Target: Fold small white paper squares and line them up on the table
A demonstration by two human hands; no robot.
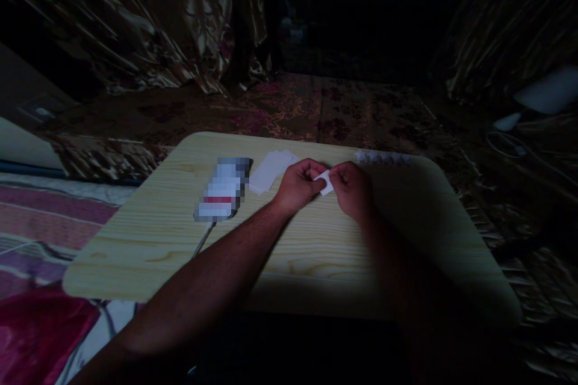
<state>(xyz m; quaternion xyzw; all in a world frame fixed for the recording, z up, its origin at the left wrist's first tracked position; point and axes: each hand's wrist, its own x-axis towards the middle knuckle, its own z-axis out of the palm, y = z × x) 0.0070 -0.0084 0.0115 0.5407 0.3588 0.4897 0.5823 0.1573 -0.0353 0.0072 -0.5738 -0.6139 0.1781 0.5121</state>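
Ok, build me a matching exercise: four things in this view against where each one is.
1. white paper piece
2. white paper strips
3. small pale shapes
4. phone

A. in a row near the far edge of the table, towards the right
B. held between left hand and right hand
C. leftmost of the four, cable at its near end
D. lying between phone and left hand

Pairs: 1-B; 2-D; 3-A; 4-C

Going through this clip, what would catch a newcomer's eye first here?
Probably the small white piece of paper pinched between the bare left hand and right hand, over the pale wood-grain table. Next, perhaps, the pixelated rectangular device on the table's left, beside flat white paper strips. A row of small whitish pieces lines the far edge at right.
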